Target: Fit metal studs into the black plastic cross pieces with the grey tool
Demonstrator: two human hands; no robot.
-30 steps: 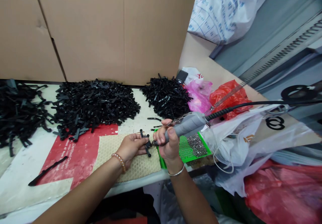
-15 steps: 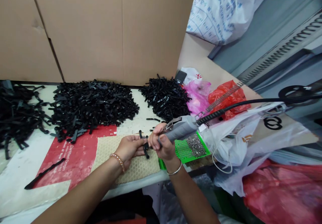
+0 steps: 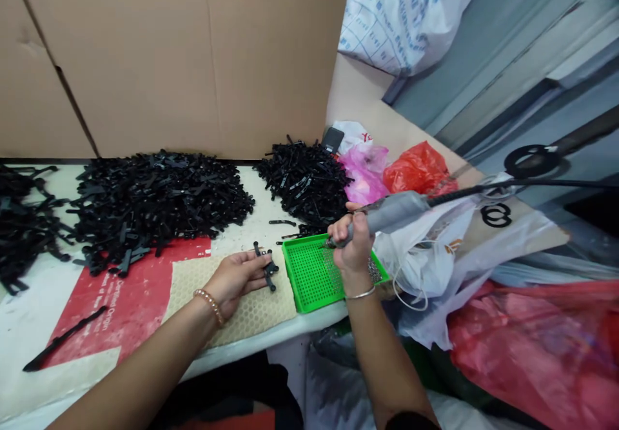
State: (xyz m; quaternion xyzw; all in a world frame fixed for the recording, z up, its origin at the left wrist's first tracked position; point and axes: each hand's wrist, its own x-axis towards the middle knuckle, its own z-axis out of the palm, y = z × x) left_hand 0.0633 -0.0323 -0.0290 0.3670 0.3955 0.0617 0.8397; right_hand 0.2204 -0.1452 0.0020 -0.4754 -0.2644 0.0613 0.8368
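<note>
In the head view, just left of the green tray (image 3: 309, 278), a black part (image 3: 271, 267) is held by the left hand (image 3: 236, 278) over the honeycomb mat (image 3: 235, 330); it cannot be told whether the mat is touched. The thumb and fingers are closed on one side of this part in a light-looking pinch. Over the tray, a grey tool (image 3: 394, 216) is gripped by the right hand (image 3: 352, 240), with the fingers wrapped around its front end. By the forearm, the metal pieces (image 3: 374, 271) in the tray's right portion are partly hidden. Whether any piece is carried at the tool's tip cannot be told. The black part could be twisted or dropped if it is pressed while so loosely pinched; the metal pieces could be scattered if the tray is knocked by the forearm.
</note>
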